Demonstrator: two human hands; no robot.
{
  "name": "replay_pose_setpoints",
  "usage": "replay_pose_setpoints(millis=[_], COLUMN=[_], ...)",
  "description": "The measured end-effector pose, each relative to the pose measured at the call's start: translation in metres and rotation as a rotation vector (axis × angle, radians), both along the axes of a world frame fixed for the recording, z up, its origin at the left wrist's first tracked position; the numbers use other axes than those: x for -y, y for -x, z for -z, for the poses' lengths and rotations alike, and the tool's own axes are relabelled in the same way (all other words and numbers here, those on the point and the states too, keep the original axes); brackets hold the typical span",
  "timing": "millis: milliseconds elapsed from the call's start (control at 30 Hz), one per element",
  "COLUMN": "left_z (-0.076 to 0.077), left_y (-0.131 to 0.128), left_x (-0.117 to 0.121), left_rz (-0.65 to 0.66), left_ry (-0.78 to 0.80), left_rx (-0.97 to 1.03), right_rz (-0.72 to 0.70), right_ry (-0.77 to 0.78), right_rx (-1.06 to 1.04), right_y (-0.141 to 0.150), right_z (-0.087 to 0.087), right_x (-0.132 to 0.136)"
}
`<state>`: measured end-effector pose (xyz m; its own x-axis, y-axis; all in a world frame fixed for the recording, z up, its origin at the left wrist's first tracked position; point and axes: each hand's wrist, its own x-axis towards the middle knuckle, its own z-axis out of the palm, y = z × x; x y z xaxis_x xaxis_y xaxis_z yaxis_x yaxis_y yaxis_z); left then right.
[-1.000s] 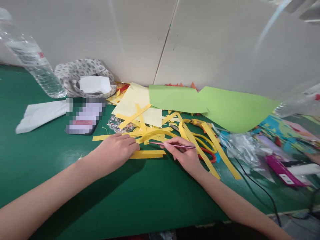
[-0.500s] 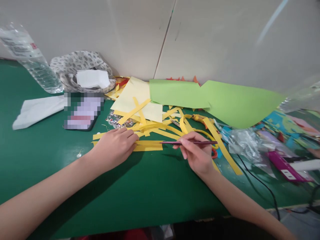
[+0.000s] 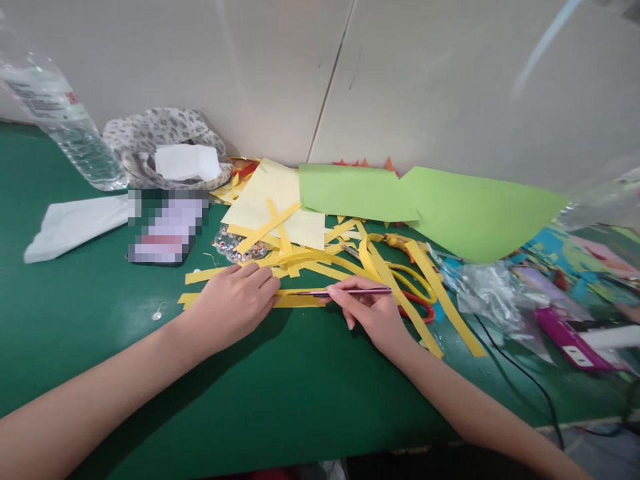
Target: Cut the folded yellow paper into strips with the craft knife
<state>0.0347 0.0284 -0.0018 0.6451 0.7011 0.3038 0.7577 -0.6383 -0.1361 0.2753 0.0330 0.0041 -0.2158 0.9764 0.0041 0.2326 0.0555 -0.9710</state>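
Yellow paper strips [image 3: 303,300] lie flat on the green table, one over another, under my left hand [image 3: 235,298]. That hand is closed, its fingers curled together and pressing the strips down near their middle. In a pinch, my right hand [image 3: 367,308] holds a slim purple pen-like tool [image 3: 360,291]. Its thin tip points left and rests at the strips, close to my left fingertips. Whether the tip is a brush, a blade or a pen point is too small to tell. Red and yellow handled scissors [image 3: 417,283] lie behind my right hand, partly covered by strips.
Loose yellow strips [image 3: 450,307] surround the scissors. Behind are cream paper [image 3: 270,180], green sheets [image 3: 460,207] and sequins [image 3: 230,243]. A phone [image 3: 167,230], tissue [image 3: 80,223], cloth bag [image 3: 165,123] and bottle [image 3: 75,127] stand left. A purple power strip [image 3: 575,343] and cable lie right.
My right hand has moved left with the purple tool, bringing its tip along the strip toward my left hand. The left hand still presses the strips in nearly the same spot.
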Motion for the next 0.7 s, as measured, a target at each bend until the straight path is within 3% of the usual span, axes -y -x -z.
replay_pose_setpoints(millis=[433,700], left_z=[0.0066,0.0009], left_y=[0.0032,0.0038], left_x=[-0.0056,-0.0069], left_rz=[0.026,0.019], left_ry=[0.06,0.142], left_rx=[0.005,0.046], right_rz=[0.022,0.048], right_ry=[0.005,-0.009], right_rx=[-0.001,-0.025], right_y=[-0.0006,-0.002], right_z=[0.0015,0.0014], right_x=[0.0002,0.0016])
